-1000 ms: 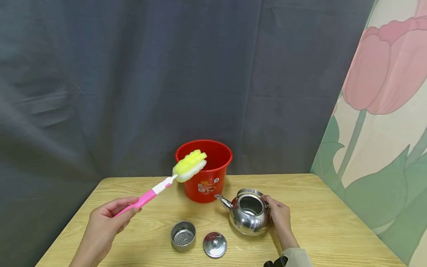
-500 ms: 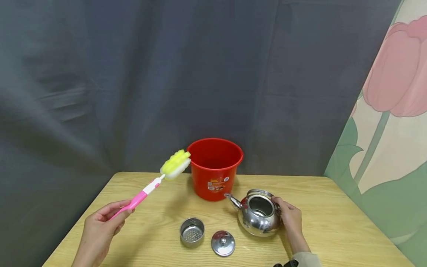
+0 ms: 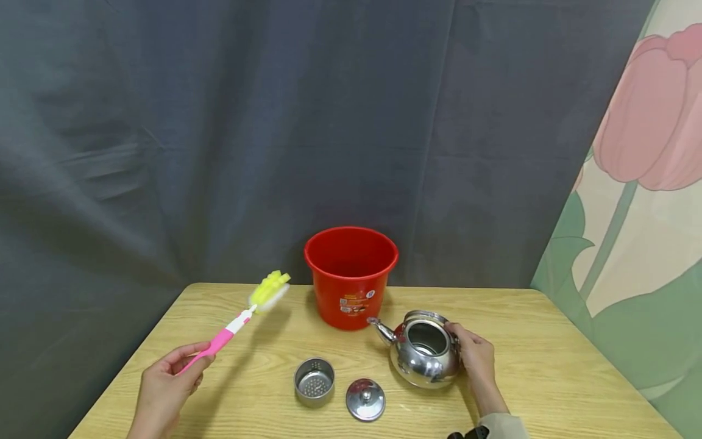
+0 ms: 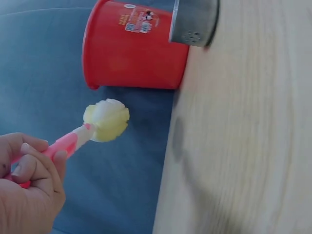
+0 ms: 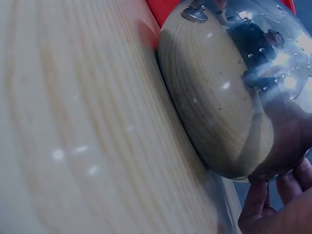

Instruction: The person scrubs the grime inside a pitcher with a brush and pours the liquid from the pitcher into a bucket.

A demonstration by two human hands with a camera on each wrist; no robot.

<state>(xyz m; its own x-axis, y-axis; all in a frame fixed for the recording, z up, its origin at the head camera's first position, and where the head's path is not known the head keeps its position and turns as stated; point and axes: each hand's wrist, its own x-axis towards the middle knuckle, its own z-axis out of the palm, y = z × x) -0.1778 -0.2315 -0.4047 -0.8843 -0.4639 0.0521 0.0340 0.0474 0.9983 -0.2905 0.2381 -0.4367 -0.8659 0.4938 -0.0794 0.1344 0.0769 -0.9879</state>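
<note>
While aloft, brush [image 3: 239, 321] outside bucket rim [image 3: 351, 278].

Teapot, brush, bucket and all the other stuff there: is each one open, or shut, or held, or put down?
Teapot: open, lid off, speckled with what look like water drops
Lid: lying on the table, knob up
Strainer cup: out of the teapot, upright, open top
Brush: held up, sponge end raised
Bucket: upright, open top
Left grip: pinching the brush handle
Right grip: holding the teapot's side
</note>
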